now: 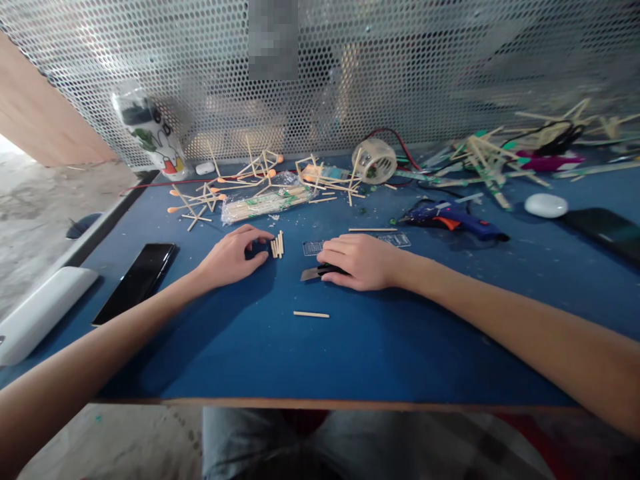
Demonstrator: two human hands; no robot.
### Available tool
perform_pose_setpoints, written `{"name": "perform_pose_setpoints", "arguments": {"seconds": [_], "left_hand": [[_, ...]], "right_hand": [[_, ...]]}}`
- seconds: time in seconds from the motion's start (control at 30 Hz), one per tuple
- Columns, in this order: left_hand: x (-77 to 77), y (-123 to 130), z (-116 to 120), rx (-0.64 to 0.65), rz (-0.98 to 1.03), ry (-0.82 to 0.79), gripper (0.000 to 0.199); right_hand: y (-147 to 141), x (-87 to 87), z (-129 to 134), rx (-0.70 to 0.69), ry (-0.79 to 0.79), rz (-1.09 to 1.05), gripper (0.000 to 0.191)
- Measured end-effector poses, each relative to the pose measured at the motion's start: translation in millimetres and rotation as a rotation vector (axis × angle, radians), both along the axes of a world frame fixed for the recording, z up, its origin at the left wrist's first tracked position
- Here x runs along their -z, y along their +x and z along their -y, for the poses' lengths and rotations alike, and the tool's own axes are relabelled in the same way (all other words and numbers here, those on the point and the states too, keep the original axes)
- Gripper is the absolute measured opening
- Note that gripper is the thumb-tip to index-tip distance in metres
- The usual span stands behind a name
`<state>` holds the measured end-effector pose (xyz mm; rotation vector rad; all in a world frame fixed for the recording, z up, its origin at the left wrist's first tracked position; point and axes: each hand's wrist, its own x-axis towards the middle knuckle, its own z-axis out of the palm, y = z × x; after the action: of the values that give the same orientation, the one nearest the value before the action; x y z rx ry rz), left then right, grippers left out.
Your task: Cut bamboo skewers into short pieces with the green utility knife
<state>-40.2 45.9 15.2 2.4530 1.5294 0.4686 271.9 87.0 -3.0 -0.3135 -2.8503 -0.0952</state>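
My left hand (237,255) rests on the blue table beside several short wooden stick pieces (277,245) lined up side by side. Its thumb and index finger are apart, with nothing visible between them. My right hand (361,260) is closed around a black utility knife (332,270), blade out and pointing left, low over the tabletop. A clear ruler (400,239) lies partly hidden behind this hand. Beyond the ruler is a longer thin stick (373,230). Nearer to me, a single cut stick (311,314) lies apart from the others.
Phones (137,280) and a white case (45,313) lie at left. Behind are stick frames (260,167), a bag of sticks (270,202), a plastic jar (375,161) and a cup (160,143). A blue glue gun (453,219) sits at right, before a perforated metal panel (425,60).
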Motion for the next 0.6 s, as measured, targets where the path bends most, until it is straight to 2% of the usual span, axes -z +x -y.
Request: {"name": "perform_pose_setpoints", "arguments": {"seconds": [0.33, 0.6], "left_hand": [[1.2, -3.9, -3.9, 0.039, 0.010, 0.013, 0.033], [0.8, -6.5, -8.1, 0.114, -0.060, 0.087, 0.027]], "right_hand": [[-0.2, 0.5, 0.0, 0.002, -0.004, 0.002, 0.031], [0.8, 0.7, -0.2, 0.011, -0.013, 0.007, 0.032]]}}
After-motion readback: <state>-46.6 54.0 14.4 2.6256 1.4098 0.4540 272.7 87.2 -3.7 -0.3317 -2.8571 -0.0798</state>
